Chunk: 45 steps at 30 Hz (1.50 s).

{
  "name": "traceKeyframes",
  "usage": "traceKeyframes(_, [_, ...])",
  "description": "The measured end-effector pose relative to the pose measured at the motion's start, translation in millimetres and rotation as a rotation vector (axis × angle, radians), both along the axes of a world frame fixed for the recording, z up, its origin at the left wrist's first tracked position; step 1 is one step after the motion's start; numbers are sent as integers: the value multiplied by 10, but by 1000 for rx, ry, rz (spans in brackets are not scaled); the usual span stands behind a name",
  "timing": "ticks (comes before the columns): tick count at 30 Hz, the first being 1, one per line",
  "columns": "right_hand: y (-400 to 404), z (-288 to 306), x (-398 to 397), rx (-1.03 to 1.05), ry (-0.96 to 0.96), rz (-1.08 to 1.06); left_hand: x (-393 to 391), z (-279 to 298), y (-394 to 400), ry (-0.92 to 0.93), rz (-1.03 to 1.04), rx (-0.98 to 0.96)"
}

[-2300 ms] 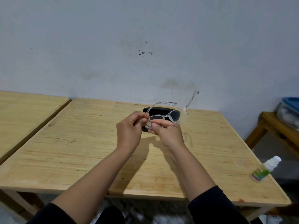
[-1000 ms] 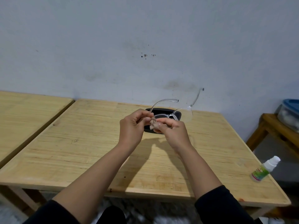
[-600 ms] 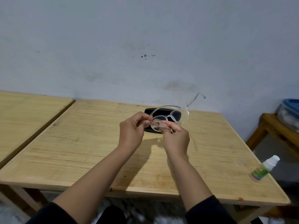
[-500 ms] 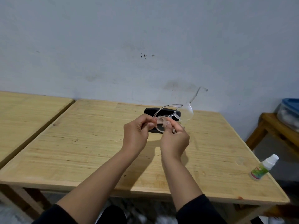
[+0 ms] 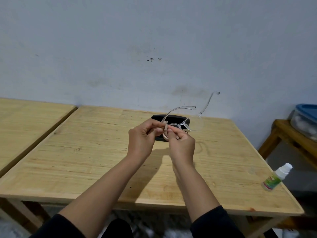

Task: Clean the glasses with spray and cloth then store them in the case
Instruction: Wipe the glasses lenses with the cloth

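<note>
Head view: hands point(image 5: 161, 141) pinching glasses point(image 5: 186, 123)

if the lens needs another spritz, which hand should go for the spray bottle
Probably the right hand. The spray bottle stands at the table's right edge, on that hand's side. The left hand could then keep the glasses, though the right would first have to hand over the cloth.

Two bare forearms in shot — black sleeves pushed up near the elbows, left hand point(image 5: 141, 140) and right hand point(image 5: 182, 146) both ungloved, ringless.
</note>
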State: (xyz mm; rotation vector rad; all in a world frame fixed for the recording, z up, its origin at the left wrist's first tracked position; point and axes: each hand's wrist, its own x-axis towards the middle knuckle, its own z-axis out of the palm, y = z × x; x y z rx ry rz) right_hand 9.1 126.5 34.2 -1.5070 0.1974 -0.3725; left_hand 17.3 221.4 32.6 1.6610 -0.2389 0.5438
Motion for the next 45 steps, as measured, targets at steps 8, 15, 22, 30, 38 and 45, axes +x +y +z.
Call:
traceKeyframes(8, [-78, 66, -51, -108, 39, 353, 103, 4, 233, -1, 68, 64])
traceKeyframes(15, [-135, 8, 1, -53, 58, 307, 141, -6, 367, 24, 80, 29])
traceKeyframes(22, [-115, -73, 25, 147, 95, 176, 163, 17, 499, 43, 132, -30])
traceKeyframes(30, [-66, -134, 26, 249, 127, 179, 98, 50, 908, 35, 240, -47])
traceKeyframes(38, [2, -212, -31, 249, 183, 210, -269, -62, 1819, 51, 477, 46])
traceKeyframes(45, [177, -292, -92, 221, 239, 228, -636, -313, 2345, 93, 574, 249])
